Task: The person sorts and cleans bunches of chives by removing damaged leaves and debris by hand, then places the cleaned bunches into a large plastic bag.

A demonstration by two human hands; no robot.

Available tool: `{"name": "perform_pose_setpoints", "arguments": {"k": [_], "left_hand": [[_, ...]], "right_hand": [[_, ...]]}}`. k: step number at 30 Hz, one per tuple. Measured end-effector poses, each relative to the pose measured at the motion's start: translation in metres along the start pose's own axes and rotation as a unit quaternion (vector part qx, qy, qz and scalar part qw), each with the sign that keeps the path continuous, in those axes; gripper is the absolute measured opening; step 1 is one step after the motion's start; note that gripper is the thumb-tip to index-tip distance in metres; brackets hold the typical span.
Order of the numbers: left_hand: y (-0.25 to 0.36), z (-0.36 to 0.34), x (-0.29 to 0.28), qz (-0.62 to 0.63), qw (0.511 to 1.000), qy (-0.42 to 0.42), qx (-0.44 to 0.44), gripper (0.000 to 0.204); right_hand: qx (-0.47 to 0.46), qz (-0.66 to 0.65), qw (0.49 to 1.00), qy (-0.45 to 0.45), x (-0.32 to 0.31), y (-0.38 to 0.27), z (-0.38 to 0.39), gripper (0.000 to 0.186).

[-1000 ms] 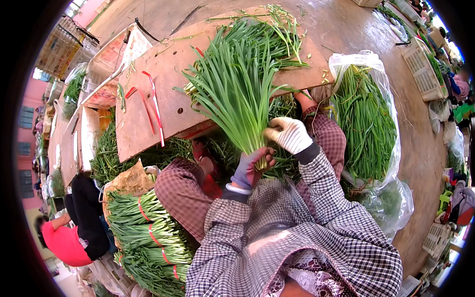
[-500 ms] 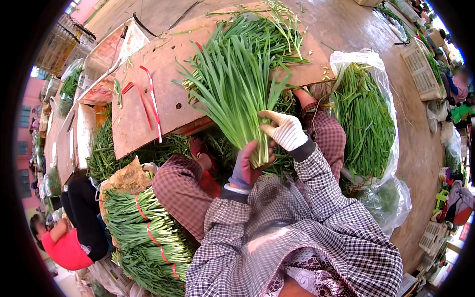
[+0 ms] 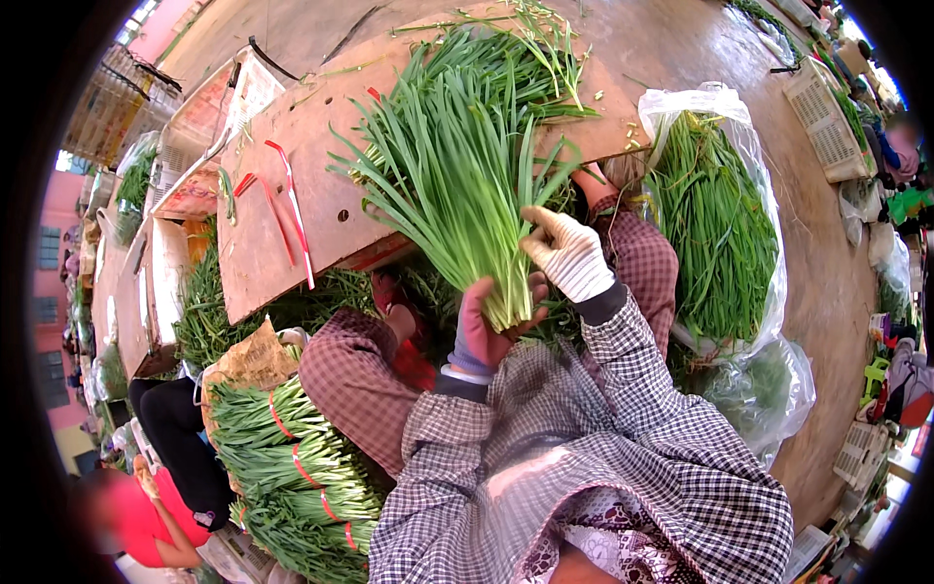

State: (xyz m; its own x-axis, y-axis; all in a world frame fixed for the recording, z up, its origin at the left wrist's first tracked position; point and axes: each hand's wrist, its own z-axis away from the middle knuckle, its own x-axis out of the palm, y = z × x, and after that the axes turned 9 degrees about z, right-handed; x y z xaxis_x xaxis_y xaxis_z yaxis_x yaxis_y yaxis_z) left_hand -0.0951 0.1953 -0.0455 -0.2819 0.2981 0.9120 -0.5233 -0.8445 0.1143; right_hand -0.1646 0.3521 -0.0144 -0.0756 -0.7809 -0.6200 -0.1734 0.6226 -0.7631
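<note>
My left hand (image 3: 479,331), in a purple-grey glove with bare fingertips, is closed around the pale stem ends of a loose bunch of garlic chives (image 3: 457,185). The leaves fan up and away over the board. My right hand (image 3: 572,258), in a white glove, is at the bunch's right edge, with thumb and forefinger curled together; any stalk between them is too small to make out. Behind the bunch, a pile of garlic chives (image 3: 506,68) lies on the brown board (image 3: 282,204). Red-and-white tie strips (image 3: 293,209) lie on the board's left side.
Tied bundles of garlic chives (image 3: 282,448) are stacked at my lower left. A plastic bag (image 3: 775,243) full of loose greens stands at right. Loose leaves (image 3: 341,284) lie under the board. Another person (image 3: 156,511) sits at far left; crates (image 3: 827,117) stand at upper right.
My right hand has drawn back slightly to the right from the bunch's stems. The left hand keeps its grip with the bunch almost in place. The person at left has shifted and raised a hand.
</note>
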Motion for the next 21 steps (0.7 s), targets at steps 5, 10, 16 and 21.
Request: {"name": "perform_pose_setpoints", "arguments": {"k": [5, 10, 16, 21], "left_hand": [[-0.003, 0.001, -0.005, -0.017, 0.999, 0.019, 0.037, 0.050], [-0.003, 0.002, 0.002, 0.026, 0.999, 0.026, 0.039, 0.046], [-0.002, 0.002, -0.002, 0.118, 0.993, -0.005, 0.007, 0.044], [-0.008, -0.009, -0.030, 0.136, 0.990, -0.021, -0.007, 0.042]], "right_hand": [[-0.161, 0.039, 0.986, -0.027, 0.013, -0.031, -0.007, 0.024], [-0.046, 0.028, 0.998, -0.023, 0.015, 0.003, -0.009, 0.035], [0.036, -0.077, 0.996, -0.002, 0.025, 0.023, -0.002, 0.038], [0.096, -0.157, 0.982, -0.037, 0.033, 0.011, 0.006, 0.039]]}}
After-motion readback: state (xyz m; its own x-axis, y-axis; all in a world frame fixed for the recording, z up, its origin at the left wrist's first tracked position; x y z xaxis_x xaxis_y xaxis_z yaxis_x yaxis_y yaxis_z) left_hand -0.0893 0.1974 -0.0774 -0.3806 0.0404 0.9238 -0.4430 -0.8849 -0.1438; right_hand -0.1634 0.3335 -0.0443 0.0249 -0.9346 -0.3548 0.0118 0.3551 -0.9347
